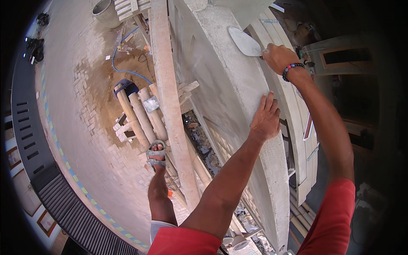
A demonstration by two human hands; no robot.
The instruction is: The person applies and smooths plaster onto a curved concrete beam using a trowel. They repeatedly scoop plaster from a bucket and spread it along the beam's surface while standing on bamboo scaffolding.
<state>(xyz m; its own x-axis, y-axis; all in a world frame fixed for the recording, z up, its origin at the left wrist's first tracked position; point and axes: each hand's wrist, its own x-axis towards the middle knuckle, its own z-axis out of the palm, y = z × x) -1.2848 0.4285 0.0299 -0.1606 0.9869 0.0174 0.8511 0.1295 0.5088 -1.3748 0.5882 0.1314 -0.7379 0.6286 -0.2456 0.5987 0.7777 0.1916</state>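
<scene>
A grey plastered wall [221,68] with a narrow flat top runs lengthwise before me. My right hand [280,58], with a beaded bracelet at the wrist, is closed round the handle of a pointed trowel [245,41]. The pale blade lies over the far part of the wall's top; whether it touches cannot be made out. Nearer to me, my left hand [266,117] rests on the same top with its fingers stretched out and holds nothing.
My sandalled foot [156,153] stands on bamboo poles [140,112] left of the wall, high above the paved ground [85,140]. Between lies a long wooden plank [172,85]. A blue hose [123,70] and a bucket [106,13] are below. Pale boards [297,140] flank the wall's right.
</scene>
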